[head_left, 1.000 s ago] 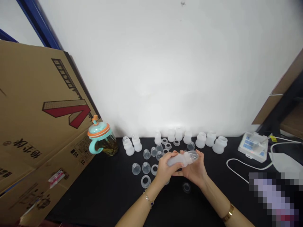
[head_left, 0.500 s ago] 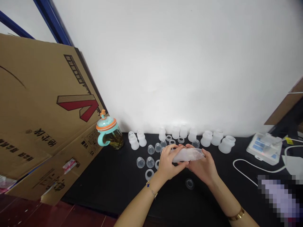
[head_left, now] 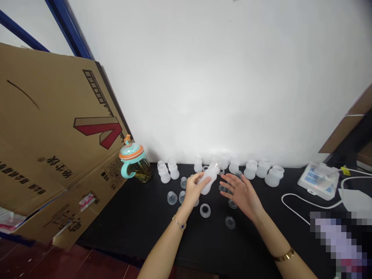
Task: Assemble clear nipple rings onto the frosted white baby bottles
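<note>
My left hand (head_left: 193, 190) is closed around a white translucent baby bottle (head_left: 209, 182), which is tilted with its clear-capped end up to the right. Just right of the bottle, my right hand (head_left: 243, 195) is open, palm turned toward it, fingers spread and holding nothing. Clear discs (head_left: 230, 222) lie under and in front of the right hand. A white collar ring (head_left: 201, 211) rests on the table below the bottle. Clear dome caps (head_left: 172, 198) stand left of my left hand, some partly hidden by it.
Two capped bottles (head_left: 164, 173) stand at the back left of the black table (head_left: 122, 223). White bottle bodies (head_left: 274, 176) line the wall. A teal-lidded jug (head_left: 132, 159), a cardboard box (head_left: 58, 135), a white case (head_left: 319, 180) and a white cable (head_left: 293, 211) are around.
My right hand has let go of the bottle and moved away, opening. My left hand has tipped the bottle from nearly level to slanting upward and moved it left.
</note>
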Action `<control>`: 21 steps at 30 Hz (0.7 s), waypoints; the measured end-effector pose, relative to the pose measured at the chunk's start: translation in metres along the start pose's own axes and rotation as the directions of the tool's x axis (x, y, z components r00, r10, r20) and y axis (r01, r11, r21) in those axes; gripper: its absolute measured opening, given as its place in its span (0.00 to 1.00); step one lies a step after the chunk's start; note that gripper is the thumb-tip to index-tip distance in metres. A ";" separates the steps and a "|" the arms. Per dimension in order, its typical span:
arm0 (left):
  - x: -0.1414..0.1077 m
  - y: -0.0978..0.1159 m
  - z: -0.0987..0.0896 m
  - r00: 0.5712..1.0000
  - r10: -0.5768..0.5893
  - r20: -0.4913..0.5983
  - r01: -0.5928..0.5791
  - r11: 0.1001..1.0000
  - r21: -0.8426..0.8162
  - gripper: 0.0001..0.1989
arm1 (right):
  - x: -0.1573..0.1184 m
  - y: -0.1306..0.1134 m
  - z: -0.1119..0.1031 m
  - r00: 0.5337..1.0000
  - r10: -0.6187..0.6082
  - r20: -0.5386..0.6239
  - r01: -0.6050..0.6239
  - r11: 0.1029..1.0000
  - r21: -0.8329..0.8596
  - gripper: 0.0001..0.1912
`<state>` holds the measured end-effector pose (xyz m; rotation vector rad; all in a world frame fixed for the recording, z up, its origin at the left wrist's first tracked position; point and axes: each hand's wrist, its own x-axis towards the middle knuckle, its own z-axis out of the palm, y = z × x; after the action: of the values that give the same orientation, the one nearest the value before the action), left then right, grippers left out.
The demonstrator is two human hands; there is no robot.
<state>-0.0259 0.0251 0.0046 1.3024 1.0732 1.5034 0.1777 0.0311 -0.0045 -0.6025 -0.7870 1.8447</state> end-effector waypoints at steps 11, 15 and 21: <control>0.019 0.001 -0.033 0.991 -0.131 -0.023 0.115 0.933 -0.342 0.29 | -0.002 -0.003 0.001 0.990 -0.115 -0.085 0.113 0.993 -0.023 0.13; 0.026 0.005 -0.046 0.995 -0.012 -0.095 -0.007 0.981 -0.194 0.24 | 0.002 -0.005 -0.004 0.980 -0.135 -0.143 0.139 0.990 0.017 0.10; 0.030 0.007 -0.073 0.942 0.106 -0.319 0.006 0.943 0.333 0.22 | 0.006 -0.003 -0.013 0.975 -0.139 -0.174 0.148 0.988 0.037 0.09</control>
<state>-0.1021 0.0472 0.0128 1.3327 1.5770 1.6745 0.1858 0.0409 -0.0115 -0.6461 -0.6519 1.6518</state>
